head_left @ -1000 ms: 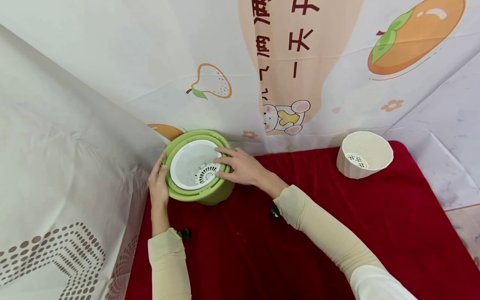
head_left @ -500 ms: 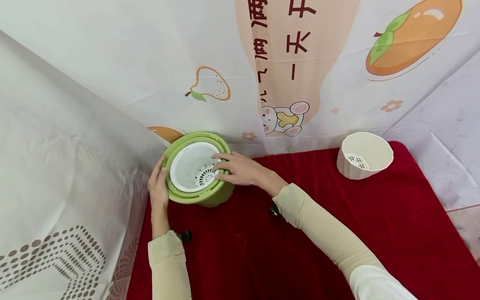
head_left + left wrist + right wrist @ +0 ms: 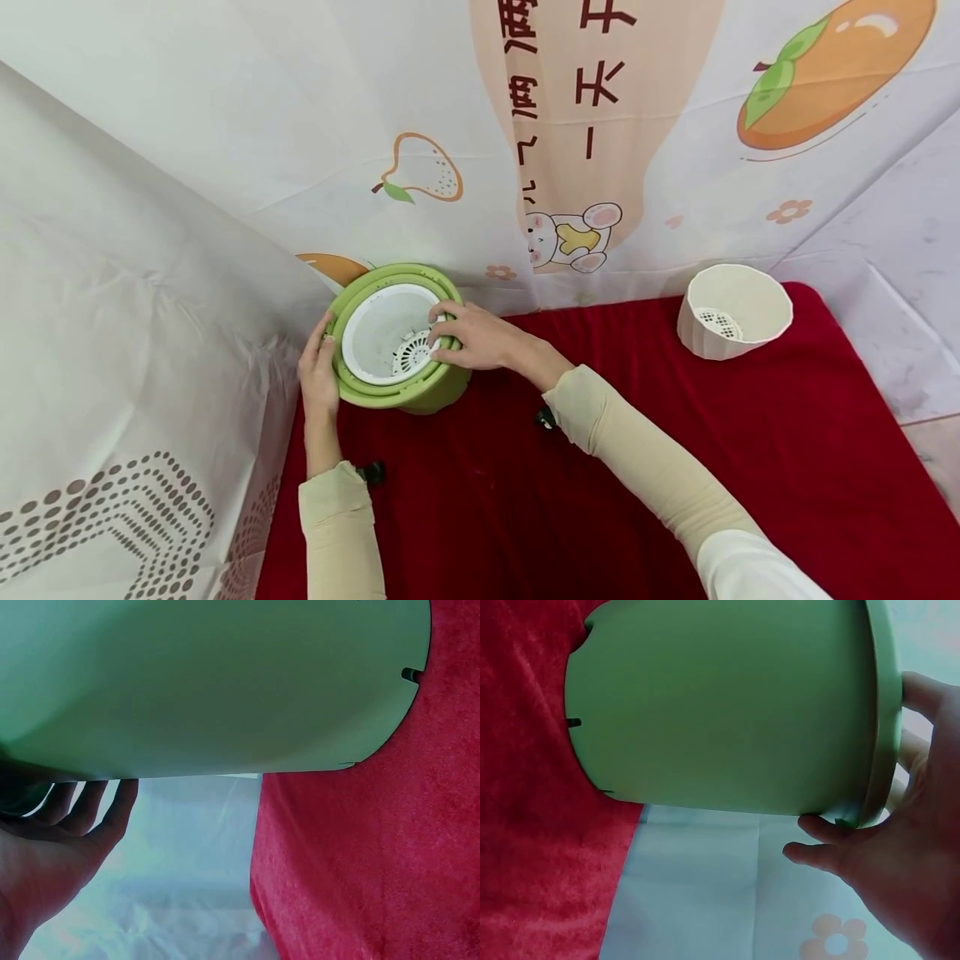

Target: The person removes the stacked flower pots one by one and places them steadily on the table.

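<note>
A green flowerpot stands at the left back of the table, its mouth facing me. Nested in it is a white inner pot with a slotted bottom. My left hand holds the green pot's left side, thumb near the rim; in the left wrist view its fingers go behind the pot wall. My right hand grips the right side of the rim, some fingertips bent over onto the white pot's edge. In the right wrist view, two of its fingers lie outside the green wall.
A cream fluted pot with a perforated bottom stands at the right back of the red-covered table. A printed white curtain hangs close behind the pots and along the left side.
My right hand's fingers have bent further over the rim and the white pot's edge. The left hand and the green pot keep nearly the same place.
</note>
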Demonstrator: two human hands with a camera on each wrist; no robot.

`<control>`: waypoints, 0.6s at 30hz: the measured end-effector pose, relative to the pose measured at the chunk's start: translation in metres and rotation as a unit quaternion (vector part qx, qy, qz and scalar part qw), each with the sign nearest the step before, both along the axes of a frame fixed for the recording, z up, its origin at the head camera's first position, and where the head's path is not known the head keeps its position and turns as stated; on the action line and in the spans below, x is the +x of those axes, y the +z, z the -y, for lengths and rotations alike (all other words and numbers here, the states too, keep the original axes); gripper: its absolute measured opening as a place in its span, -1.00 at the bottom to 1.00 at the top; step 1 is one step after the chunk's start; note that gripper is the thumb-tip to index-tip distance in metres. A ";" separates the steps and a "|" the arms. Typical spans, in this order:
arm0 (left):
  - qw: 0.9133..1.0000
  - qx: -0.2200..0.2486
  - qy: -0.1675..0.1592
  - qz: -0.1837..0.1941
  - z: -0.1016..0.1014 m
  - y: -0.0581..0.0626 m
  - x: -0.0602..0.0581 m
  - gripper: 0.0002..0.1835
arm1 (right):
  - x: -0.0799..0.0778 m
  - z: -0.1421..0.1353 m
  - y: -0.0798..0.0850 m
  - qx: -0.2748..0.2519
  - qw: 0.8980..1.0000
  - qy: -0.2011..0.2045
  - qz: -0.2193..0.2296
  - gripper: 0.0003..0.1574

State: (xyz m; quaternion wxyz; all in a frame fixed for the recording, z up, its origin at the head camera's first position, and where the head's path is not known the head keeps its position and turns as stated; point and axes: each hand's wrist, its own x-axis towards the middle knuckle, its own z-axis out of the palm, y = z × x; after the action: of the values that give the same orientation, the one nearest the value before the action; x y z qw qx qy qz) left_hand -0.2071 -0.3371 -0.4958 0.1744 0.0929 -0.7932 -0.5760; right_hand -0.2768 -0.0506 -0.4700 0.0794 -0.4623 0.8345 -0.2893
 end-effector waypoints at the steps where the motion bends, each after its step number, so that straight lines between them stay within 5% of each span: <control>1: 1.000 0.001 -0.001 -0.002 0.000 0.000 0.000 -0.56 | 0.000 0.000 0.000 -0.001 1.000 -0.001 0.003 -0.66; 6: 1.000 0.004 -0.003 0.007 -0.001 0.003 0.001 -0.56 | 0.000 0.000 0.001 -0.009 1.000 0.000 0.012 -0.68; 12: 1.000 0.006 -0.013 0.017 -0.011 0.023 0.007 -0.54 | -0.001 -0.001 0.002 -0.004 1.000 0.017 0.003 -0.68; 18: 0.999 -0.011 -0.008 0.031 -0.018 0.035 0.012 -0.53 | -0.001 -0.001 0.005 0.050 0.999 0.012 -0.006 -0.57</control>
State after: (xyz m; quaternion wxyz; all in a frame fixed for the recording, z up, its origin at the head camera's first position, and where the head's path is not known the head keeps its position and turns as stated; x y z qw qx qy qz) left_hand -0.1955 -0.3189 -0.4610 0.1462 0.1019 -0.8051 -0.5657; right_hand -0.2775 -0.0497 -0.4654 0.1008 -0.4691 0.8430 -0.2433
